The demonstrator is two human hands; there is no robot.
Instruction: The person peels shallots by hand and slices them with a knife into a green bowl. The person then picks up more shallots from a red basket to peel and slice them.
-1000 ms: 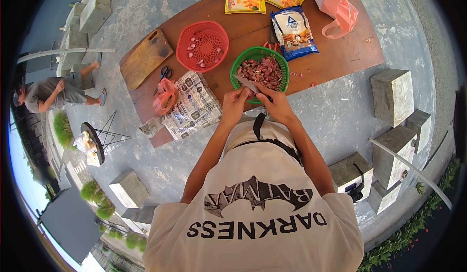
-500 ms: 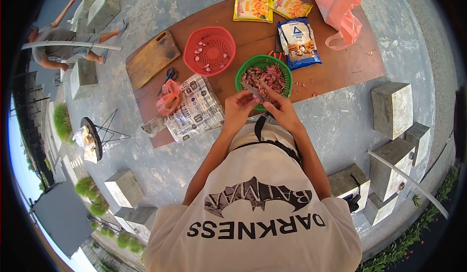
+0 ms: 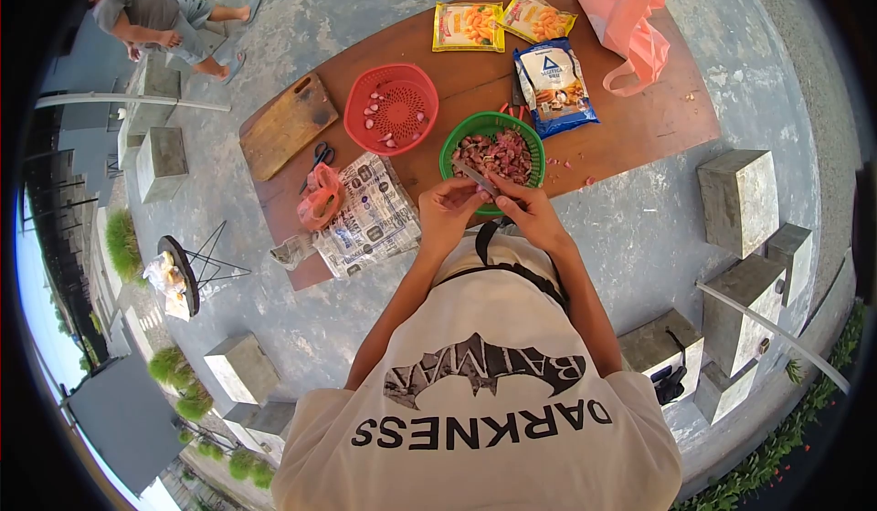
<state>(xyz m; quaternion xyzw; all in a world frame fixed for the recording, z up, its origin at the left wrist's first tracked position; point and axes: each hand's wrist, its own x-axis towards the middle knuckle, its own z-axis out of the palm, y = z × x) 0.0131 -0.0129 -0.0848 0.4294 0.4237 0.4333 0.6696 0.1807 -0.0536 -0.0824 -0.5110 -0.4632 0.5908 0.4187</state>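
Observation:
A small knife (image 3: 476,179) is in my right hand (image 3: 532,213), its blade pointing up and left over the near rim of the green basket (image 3: 447,151). My left hand (image 3: 447,208) is closed close to the blade, fingertips together; what it pinches is too small and hidden to name. Reddish-purple shallots and skins (image 3: 498,153) fill much of the green basket, just beyond both hands. Farther left, a red basket (image 3: 354,118) holds several pale pink peeled bulbs.
On the brown table (image 3: 639,136) lie a cutting board (image 3: 288,127), scissors (image 3: 322,153), newspaper (image 3: 370,214), a pink bag (image 3: 322,198), yellow packets (image 3: 468,27), a blue-white packet (image 3: 555,86) and a larger pink bag (image 3: 626,27). A person (image 3: 151,18) is at upper left, near concrete blocks (image 3: 163,164).
The person at upper left has shifted position and lowered an arm. My view has moved slightly. Both my hands stay together at the green basket's near rim, with the knife between them.

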